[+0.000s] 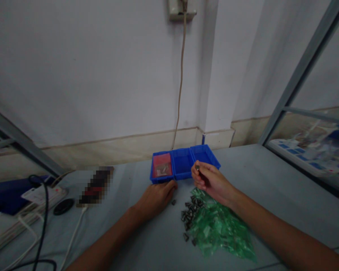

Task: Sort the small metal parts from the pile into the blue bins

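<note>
My right hand (211, 180) is raised over the table, pinching a small metal part (197, 167) between thumb and fingertips. Below it lies a green plastic bag (222, 229), with a heap of small dark metal parts (190, 210) spilled along its left side. My left hand (157, 196) rests on the table, fingers extended to the right against the front of the blue bins, with nothing visible in it. One loose metal part (173, 202) lies just right of that hand. The left blue bin (151, 174) contains a red sheet and a clear bag (162, 170) of small pieces.
The middle blue bin (183, 163) and the right blue bin (203, 153) adjoin it. A pixelated phone (96, 187) with a white cable and a black round object (63, 206) lie left. Metal frame posts (299, 67) flank the table; a wall stands behind.
</note>
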`<state>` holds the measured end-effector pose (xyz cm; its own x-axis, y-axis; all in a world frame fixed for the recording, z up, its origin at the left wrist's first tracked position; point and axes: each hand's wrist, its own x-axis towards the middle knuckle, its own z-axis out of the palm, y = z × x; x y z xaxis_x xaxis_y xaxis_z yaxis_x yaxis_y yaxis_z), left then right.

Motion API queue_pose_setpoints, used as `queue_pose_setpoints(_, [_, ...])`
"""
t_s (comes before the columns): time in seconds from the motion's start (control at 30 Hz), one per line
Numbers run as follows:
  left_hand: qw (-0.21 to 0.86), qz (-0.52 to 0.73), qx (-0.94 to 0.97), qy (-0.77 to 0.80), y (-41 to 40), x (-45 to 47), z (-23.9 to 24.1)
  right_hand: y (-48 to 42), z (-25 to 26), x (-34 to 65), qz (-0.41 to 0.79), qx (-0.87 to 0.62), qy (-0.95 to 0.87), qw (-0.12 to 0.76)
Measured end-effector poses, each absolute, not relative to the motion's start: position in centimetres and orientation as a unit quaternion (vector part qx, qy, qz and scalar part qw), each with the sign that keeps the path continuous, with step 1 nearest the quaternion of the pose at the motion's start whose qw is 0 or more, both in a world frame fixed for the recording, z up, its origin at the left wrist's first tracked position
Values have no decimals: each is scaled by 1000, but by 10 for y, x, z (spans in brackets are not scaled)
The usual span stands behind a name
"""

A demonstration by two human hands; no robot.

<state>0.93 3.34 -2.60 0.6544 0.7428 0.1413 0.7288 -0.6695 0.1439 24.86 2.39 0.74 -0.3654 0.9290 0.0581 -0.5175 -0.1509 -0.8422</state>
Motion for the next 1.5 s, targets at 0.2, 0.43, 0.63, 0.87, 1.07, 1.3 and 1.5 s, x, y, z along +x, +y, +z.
queue_pose_setpoints(0.2, [38, 95, 909, 404, 34, 9, -28, 26, 9, 249, 737, -231, -386, 504])
queue_pose_setpoints(0.43, [40, 97, 910, 401, 34, 9, -26, 24, 10, 248, 679, -289, -396, 546])
queue_pose_setpoints(0.63, [42, 94, 909, 405, 34, 9, -26, 30, 5, 248, 522, -384, -487, 585])
queue_pose_setpoints(0.87, [41, 102, 910, 399, 34, 9, -25, 31, 0, 249, 532, -431, -495, 534])
queue_pose_setpoints(1.07, [41, 98, 910, 401, 34, 9, -25, 33, -8, 248, 517, -434, -522, 521])
queue_pose_setpoints(1.3, [41, 100, 912, 395, 35, 10, -25, 27, -9, 247, 388, -372, -694, 479])
queue_pose_setpoints(1.5, [35, 106, 913, 391, 35, 7, -28, 6, 6, 244, 302, -265, -867, 296])
